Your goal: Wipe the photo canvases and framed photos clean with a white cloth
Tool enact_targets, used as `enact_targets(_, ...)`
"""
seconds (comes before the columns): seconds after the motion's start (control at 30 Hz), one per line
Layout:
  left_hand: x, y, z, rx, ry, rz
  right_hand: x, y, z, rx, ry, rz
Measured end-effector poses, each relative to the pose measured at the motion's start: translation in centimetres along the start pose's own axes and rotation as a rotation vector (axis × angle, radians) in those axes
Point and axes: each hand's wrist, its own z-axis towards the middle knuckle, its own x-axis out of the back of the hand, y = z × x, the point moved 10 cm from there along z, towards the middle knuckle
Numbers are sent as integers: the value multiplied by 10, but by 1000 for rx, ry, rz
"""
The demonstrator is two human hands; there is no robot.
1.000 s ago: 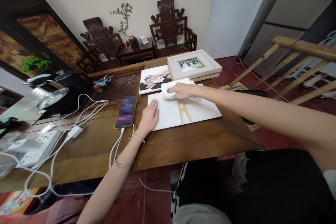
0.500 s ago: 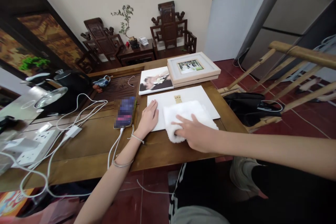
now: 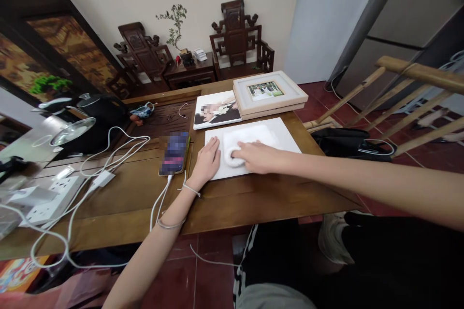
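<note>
A thin white panel (image 3: 289, 139) lies flat near the right end of the wooden table. My left hand (image 3: 208, 158) rests on its left edge with the fingers laid out flat. On top of the panel is a fluffy white cloth (image 3: 242, 136), bunched toward its left side. My right hand (image 3: 256, 156) presses down on the cloth, fingers curled into it. The cloth hides much of the panel's middle. Just behind stand a photo panel (image 3: 216, 112) and a stack of pale wooden picture frames (image 3: 297, 95), the top one holding a small photo.
A phone (image 3: 175, 154) on a white charging cable lies left of my left hand. Farther left are tangled cables, a power strip (image 3: 54, 203) and a black kettle (image 3: 101, 111). A bamboo chair (image 3: 377, 70) with a black bag (image 3: 339, 142) stands to the right.
My right hand has moved the cloth away from me and to the left across the panel. The small gold-coloured piece on the panel is now covered. My left hand stays put.
</note>
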Motion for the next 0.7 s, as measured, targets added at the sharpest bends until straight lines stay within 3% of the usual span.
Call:
enact_targets(0.2,10,3,3,24,31,-141,16,19,48,-57,70,-25)
enact_targets(0.3,26,-7,1,149,152,-292,9,13,60,-58,85,-98)
enact_targets(0.4,37,-11,-2,182,267,-448,-4,-8,63,13,89,-181)
enact_targets(0.53,48,-9,-6,153,360,-518,-19,-51,46,247,61,-233)
enact_targets(0.7,53,1,-8,131,341,-447,-23,-77,-4,424,-35,-186)
